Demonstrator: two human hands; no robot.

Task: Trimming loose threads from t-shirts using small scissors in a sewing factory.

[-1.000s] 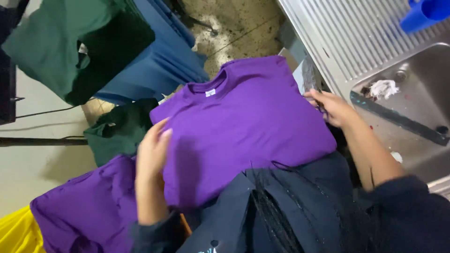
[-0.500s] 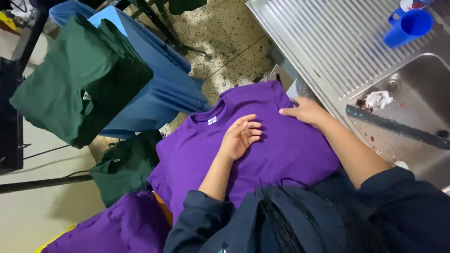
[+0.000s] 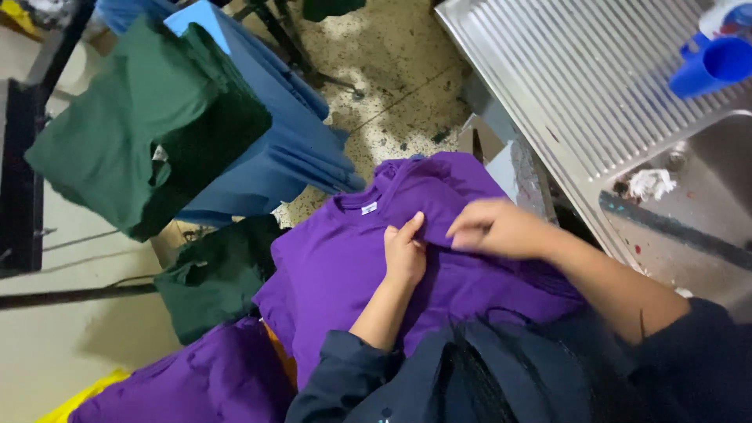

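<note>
- Speckled terrazzo floor (image 3: 392,70) is showing at the top, with a ribbed stainless drainboard (image 3: 580,86) and sink basin (image 3: 705,196) running along the right; a blue plastic cup (image 3: 713,64) is sitting on the drainboard.
- Green shirts (image 3: 117,133) and blue shirts (image 3: 274,133) are hanging draped over a stand at upper left; a dark green garment (image 3: 215,278) and another purple garment (image 3: 188,384) are lying lower left.
- A purple T-shirt (image 3: 345,258) is lying spread in front of the person, neckline pointing up-left, its right side partly folded over toward the middle.
- Left hand (image 3: 405,254) is pressing on the shirt's centre, fingers pinching the edge of the folded-over fabric.
- Right hand (image 3: 497,229) is grasping the same flap from the sleeve side, fingers curled around the cloth.
- Judging from the lie of the cloth, folding seems barely begun: one side is being brought in, while the left side and the bottom are lying unfolded.
</note>
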